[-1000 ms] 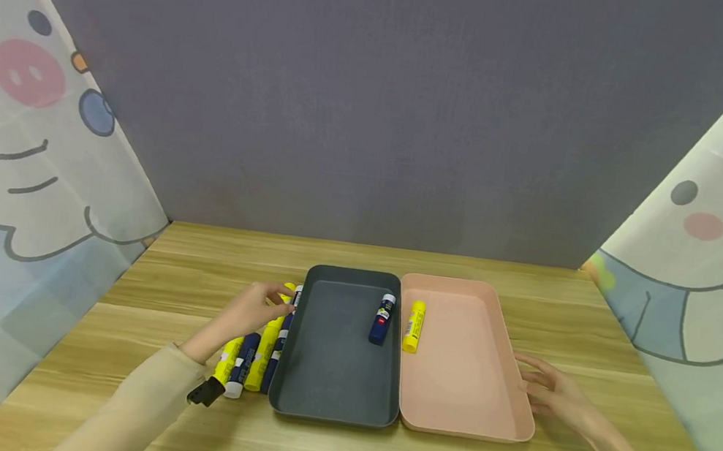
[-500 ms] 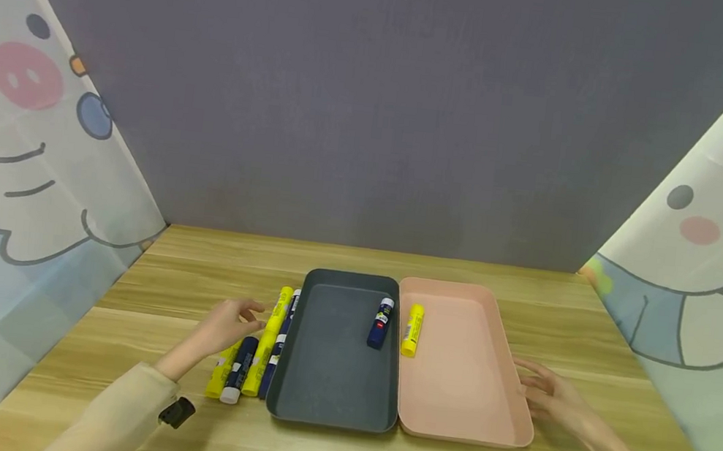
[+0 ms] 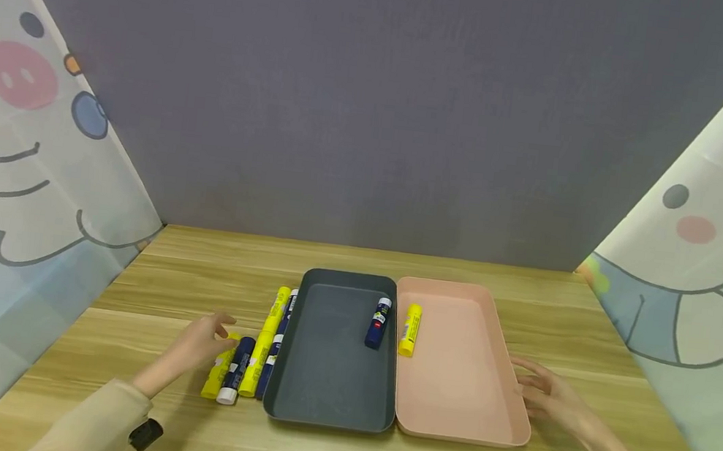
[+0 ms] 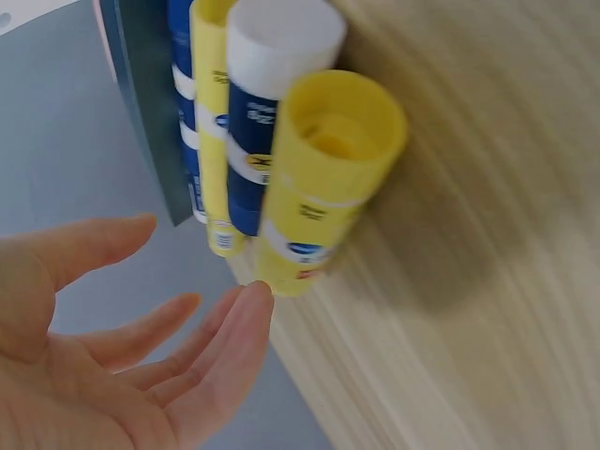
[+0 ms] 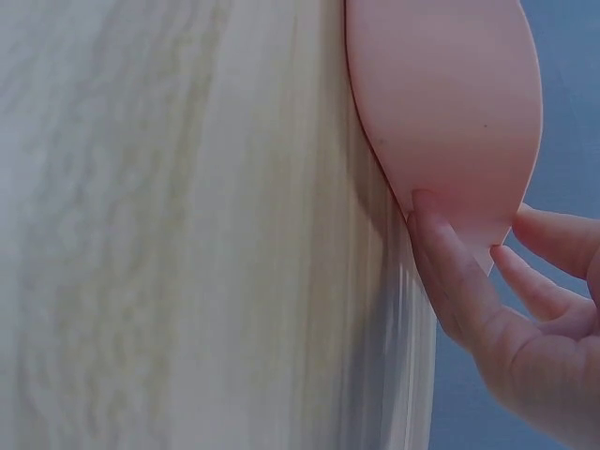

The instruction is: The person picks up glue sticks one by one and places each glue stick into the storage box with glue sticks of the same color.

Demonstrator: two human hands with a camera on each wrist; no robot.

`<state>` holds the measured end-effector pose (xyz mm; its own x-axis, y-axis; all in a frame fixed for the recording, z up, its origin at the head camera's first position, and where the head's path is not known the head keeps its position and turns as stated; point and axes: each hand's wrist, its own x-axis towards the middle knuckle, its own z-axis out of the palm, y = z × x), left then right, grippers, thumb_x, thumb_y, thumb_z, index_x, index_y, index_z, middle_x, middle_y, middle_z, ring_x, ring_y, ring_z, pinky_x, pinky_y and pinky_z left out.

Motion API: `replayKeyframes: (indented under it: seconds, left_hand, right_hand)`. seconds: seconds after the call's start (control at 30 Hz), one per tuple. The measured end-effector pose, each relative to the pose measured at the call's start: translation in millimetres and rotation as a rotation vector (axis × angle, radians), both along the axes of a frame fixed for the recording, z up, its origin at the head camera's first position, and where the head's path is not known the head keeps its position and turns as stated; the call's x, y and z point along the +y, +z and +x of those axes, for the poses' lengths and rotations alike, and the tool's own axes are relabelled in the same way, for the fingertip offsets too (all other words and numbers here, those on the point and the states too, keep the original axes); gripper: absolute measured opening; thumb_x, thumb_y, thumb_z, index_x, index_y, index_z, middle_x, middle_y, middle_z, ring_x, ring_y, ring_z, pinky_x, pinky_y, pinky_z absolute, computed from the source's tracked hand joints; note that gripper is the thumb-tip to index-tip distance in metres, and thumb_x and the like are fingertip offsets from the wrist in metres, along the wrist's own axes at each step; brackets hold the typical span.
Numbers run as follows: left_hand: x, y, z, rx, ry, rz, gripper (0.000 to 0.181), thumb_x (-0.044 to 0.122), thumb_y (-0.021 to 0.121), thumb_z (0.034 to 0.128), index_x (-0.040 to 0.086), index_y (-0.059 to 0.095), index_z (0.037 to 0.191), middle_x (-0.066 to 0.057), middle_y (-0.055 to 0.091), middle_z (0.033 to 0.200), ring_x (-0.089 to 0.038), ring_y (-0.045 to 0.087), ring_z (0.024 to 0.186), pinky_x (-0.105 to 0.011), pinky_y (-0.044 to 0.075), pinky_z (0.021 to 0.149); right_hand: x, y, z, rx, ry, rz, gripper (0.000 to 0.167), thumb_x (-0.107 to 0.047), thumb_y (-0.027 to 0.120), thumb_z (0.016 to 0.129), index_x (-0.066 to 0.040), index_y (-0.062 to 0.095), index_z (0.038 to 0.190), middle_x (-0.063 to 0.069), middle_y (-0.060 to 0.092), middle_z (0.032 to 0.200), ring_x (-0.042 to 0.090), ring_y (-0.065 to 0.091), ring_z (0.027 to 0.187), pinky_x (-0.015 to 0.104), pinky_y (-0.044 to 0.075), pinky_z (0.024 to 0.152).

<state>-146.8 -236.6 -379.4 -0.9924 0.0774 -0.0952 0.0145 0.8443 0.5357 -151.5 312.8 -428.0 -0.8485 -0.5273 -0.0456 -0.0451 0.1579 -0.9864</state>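
In the head view my left hand hovers over the far end of the leftmost yellow glue stick. The left wrist view has its fingers spread, the fingertips close to that stick; contact is unclear. Beside it lie a dark blue glue stick with a white cap, yellow glue sticks and blue ones against the grey tray. My right hand rests its fingers on the right wall of the pink tray.
One dark blue glue stick lies in the grey tray, near its right wall. Another yellow glue stick is in the pink tray, by the left wall. Both trays stand side by side on the wooden table, with a grey panel behind.
My left hand has moved left and toward me, from the far end of the row by the grey tray to the leftmost yellow glue stick. The right hand has stayed at the pink tray.
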Motion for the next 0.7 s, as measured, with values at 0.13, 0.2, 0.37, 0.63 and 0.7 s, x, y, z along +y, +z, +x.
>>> replayKeyframes:
  seconds: [0.13, 0.2, 0.37, 0.63, 0.7]
  left_hand:
    - [-5.0, -5.1, 3.7, -0.028, 0.021, 0.001, 0.044, 0.008, 0.061, 0.0797, -0.015, 0.046, 0.114, -0.023, 0.058, 0.089, -0.021, 0.056, 0.066, -0.031, 0.047, 0.053]
    - [-6.6, -7.1, 5.6, -0.039, 0.03, 0.002, 0.044, 0.008, 0.061, 0.0794, -0.015, 0.046, 0.113, -0.021, 0.058, 0.088, -0.019, 0.055, 0.065, -0.029, 0.046, 0.053]
    - [-8.8, -10.5, 9.7, -0.045, 0.031, -0.004, 0.041, 0.008, 0.061, 0.0777, -0.016, 0.048, 0.109, -0.014, 0.057, 0.079, -0.017, 0.051, 0.061, -0.028, 0.044, 0.051]
    - [-8.2, -16.0, 13.6, -0.067, 0.032, 0.005, 0.042, 0.005, 0.063, 0.0766, -0.018, 0.047, 0.108, -0.009, 0.055, 0.071, -0.014, 0.049, 0.056, -0.026, 0.043, 0.048]
    - [-7.8, -17.4, 13.7, -0.076, 0.039, 0.005, 0.043, 0.005, 0.063, 0.0767, -0.018, 0.046, 0.109, -0.009, 0.056, 0.071, -0.014, 0.05, 0.055, -0.026, 0.043, 0.047]
  right_hand:
    - [-0.3, -0.6, -0.4, 0.016, 0.008, 0.011, 0.045, -0.005, 0.041, 0.093, -0.034, 0.04, 0.127, 0.039, 0.041, 0.118, 0.006, 0.058, 0.095, 0.031, 0.051, 0.076]
    - [-0.1, -0.8, -0.9, 0.01, 0.018, -0.009, 0.046, -0.003, 0.04, 0.093, -0.035, 0.041, 0.126, 0.036, 0.043, 0.118, 0.006, 0.058, 0.096, 0.031, 0.051, 0.076]
    - [1.0, -1.1, -0.9, -0.007, 0.035, -0.053, 0.046, -0.003, 0.04, 0.093, -0.033, 0.041, 0.127, 0.021, 0.052, 0.118, 0.008, 0.058, 0.097, 0.03, 0.051, 0.076]
    - [1.6, -0.9, -0.5, -0.024, 0.041, -0.052, 0.044, -0.004, 0.039, 0.093, -0.021, 0.037, 0.134, 0.008, 0.055, 0.118, 0.009, 0.058, 0.098, 0.03, 0.051, 0.077]
    - [1.4, -0.6, -0.9, -0.018, 0.051, -0.067, 0.045, -0.003, 0.039, 0.093, -0.026, 0.039, 0.131, 0.01, 0.054, 0.118, 0.009, 0.058, 0.098, 0.03, 0.051, 0.077]
